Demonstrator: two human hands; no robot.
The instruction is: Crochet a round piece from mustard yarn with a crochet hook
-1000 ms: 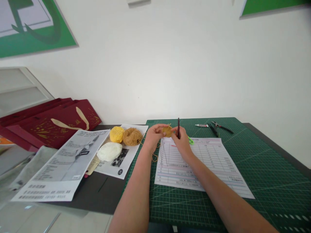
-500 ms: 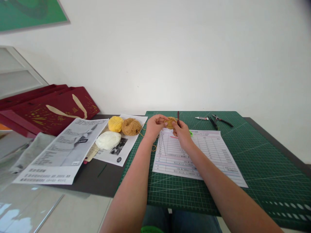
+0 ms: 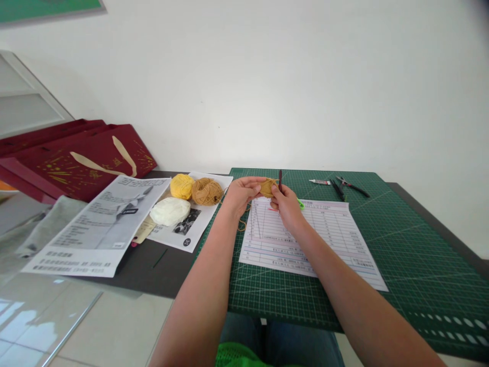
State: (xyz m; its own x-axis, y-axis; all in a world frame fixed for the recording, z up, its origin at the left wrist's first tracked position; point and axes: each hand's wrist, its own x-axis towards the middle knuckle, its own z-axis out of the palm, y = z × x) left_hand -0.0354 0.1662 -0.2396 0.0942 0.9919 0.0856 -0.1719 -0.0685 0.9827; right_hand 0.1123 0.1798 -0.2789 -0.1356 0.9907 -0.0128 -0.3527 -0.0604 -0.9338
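Note:
A small tan crocheted piece (image 3: 268, 187) is held up between both hands above the top edge of a printed sheet. My left hand (image 3: 244, 192) pinches its left side between thumb and fingers. My right hand (image 3: 287, 204) grips a dark-red crochet hook (image 3: 280, 178), its handle pointing upward, while the thumb touches the right side of the piece. The hook's tip is too small to make out. Tan yarn (image 3: 242, 225) trails below my left wrist toward a tan yarn ball (image 3: 207, 191) on the left. A bright green item (image 3: 300, 204) shows partly behind my right hand.
The printed sheet (image 3: 324, 229) lies on a green cutting mat (image 3: 401, 244). A small tube (image 3: 320, 182), a black tool (image 3: 337, 190) and pliers (image 3: 355, 187) rest at the back right. Left are yellow yarn (image 3: 182, 186), white yarn (image 3: 170, 211), papers (image 3: 103, 224) and red gift bags (image 3: 95, 163).
The view has tipped slightly downward, so the wall and bags sit higher in it. Both hands keep hold of the crocheted piece, which has tilted a little between the fingers.

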